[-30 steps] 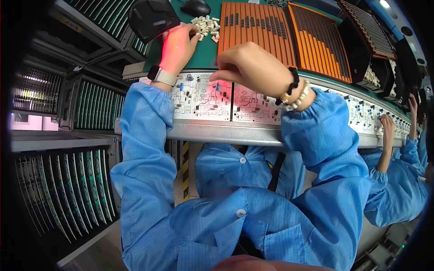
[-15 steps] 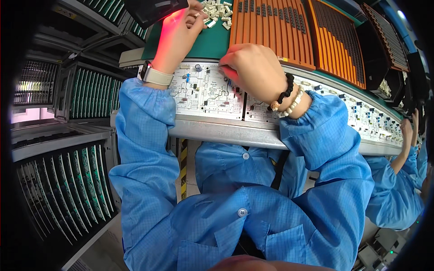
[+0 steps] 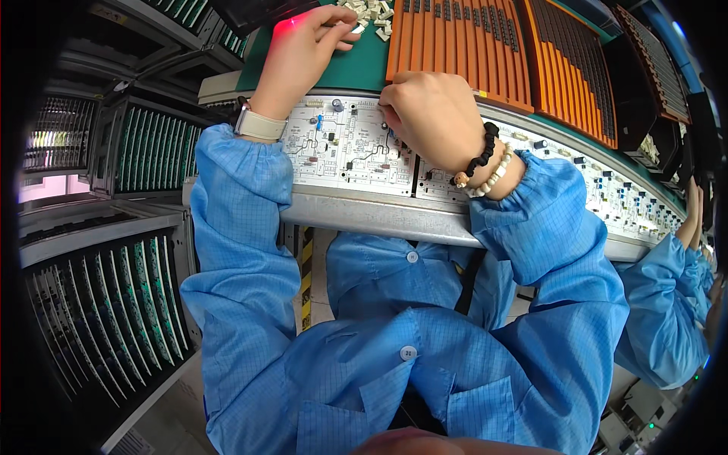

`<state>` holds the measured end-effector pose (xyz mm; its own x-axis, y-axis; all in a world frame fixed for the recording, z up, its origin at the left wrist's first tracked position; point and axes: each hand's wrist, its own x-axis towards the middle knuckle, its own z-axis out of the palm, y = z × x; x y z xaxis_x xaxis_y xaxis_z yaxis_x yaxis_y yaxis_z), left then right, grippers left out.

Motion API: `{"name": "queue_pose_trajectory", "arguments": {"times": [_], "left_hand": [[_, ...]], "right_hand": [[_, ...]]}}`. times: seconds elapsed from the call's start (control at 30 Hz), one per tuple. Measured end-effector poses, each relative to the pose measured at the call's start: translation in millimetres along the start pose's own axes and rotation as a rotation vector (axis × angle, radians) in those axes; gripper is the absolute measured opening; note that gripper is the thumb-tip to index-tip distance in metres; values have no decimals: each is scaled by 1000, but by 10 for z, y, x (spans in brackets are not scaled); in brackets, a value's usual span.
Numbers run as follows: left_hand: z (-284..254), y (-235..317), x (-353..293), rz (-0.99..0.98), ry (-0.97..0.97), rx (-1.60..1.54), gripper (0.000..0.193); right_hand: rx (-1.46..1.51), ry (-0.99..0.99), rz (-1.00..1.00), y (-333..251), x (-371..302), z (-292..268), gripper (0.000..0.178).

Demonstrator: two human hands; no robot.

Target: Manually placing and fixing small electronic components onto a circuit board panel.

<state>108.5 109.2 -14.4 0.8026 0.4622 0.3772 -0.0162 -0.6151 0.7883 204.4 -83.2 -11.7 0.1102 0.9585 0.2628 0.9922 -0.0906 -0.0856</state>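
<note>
My left hand (image 3: 307,47) reaches over the green mat at the edge of a pile of small white connectors (image 3: 373,10). Its fingers are bent, and a small white connector (image 3: 358,29) shows between the fingertips. My right hand (image 3: 436,117) is closed over the far edge of a white circuit board (image 3: 371,163). Thumb and fingers point down at the board, and whatever they hold is hidden beneath the hand. Capacitors and other small parts stand on the boards, which lie in a row along a metal rail (image 3: 371,214).
Orange racks (image 3: 447,61) holding dark parts stand behind the boards. Red light falls on my left hand near a dark device (image 3: 250,11). Slotted racks of circuit boards (image 3: 114,311) stand at left. A co-worker's blue sleeve (image 3: 660,277) is at right.
My left hand has turned, its fingers shifting right beside the connector pile; the red glow on it has shrunk. My right hand stays almost in place. The co-worker's arms at right have moved.
</note>
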Motion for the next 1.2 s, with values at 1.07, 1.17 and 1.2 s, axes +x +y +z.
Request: {"name": "queue_pose_trajectory", "arguments": {"times": [1.07,1.17,1.2], "left_hand": [[-1123,-189,-931,-128,-87,396,11],[-1137,-245,-933,-46,-108,492,12],[-1147,-260,-930,0,-132,545,12]], "right_hand": [[-135,-122,259,2684,1213,-115,25],[-199,-116,296,2732,1274,-48,23],[-198,-118,294,2794,1306,6,23]]}}
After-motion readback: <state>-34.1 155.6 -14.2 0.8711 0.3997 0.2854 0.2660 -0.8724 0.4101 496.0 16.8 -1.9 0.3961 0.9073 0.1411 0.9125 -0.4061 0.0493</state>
